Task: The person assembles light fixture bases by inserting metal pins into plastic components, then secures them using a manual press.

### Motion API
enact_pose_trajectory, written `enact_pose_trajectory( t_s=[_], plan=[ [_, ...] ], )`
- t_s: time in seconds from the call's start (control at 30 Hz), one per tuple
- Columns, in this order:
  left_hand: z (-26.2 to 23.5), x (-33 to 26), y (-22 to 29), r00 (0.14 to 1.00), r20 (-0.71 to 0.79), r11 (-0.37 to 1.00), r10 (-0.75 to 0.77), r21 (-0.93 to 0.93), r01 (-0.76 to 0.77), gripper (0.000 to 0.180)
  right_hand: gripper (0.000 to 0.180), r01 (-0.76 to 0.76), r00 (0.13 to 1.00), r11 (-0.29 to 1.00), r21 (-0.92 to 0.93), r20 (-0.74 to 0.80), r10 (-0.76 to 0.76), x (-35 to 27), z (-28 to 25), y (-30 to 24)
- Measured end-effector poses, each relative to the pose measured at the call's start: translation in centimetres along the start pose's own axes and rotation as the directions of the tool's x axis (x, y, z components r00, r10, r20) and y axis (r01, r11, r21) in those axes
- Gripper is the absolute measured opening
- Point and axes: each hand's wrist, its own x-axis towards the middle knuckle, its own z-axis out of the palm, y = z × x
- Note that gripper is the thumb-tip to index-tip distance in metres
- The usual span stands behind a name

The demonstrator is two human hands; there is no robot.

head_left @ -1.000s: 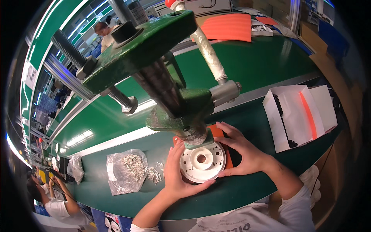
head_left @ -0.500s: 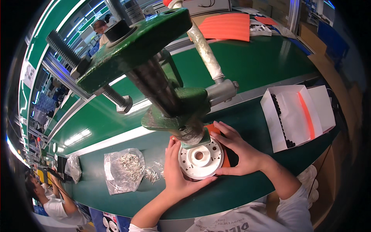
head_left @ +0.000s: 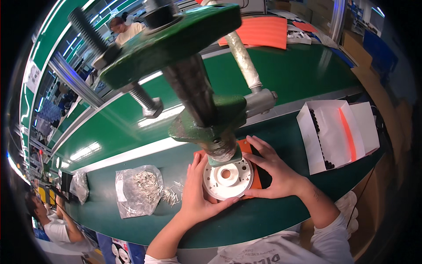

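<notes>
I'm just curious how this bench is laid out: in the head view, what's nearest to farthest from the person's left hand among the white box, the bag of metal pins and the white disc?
From the left hand:
1. White disc: immediately right, between the hands.
2. Bag of metal pins: to the left.
3. White box: far right.

Glossy painted press [head_left: 176, 46], smooth plastic disc [head_left: 227, 188]
Bag [head_left: 132, 208] of crinkled plastic — box [head_left: 324, 132] of matt white card — pins [head_left: 170, 196] of shiny metal.

The disc [head_left: 228, 188] lies right of the bag [head_left: 128, 193], left of the box [head_left: 330, 130].
</notes>
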Motion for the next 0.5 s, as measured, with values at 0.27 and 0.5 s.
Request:
enact_pose_trajectory(
  t_s=[0.27, 0.5],
  plan=[
    [-0.4, 0.3, 0.3, 0.999, 0.022, 0.999, 0.031, -0.024, -0.030, 0.117, 0.070, 0.176, 0.729, 0.979, -0.100, -0.655, -0.198, 2.3, -7.0, -3.8],
    [0.3, -0.5, -0.3, 0.999, -0.045, 0.994, 0.006, -0.109, -0.011, 0.118, 0.073, 0.069, 0.853, 0.896, 0.440, -0.491, 0.176, 16.5, -13.1, -6.3]
  ],
)
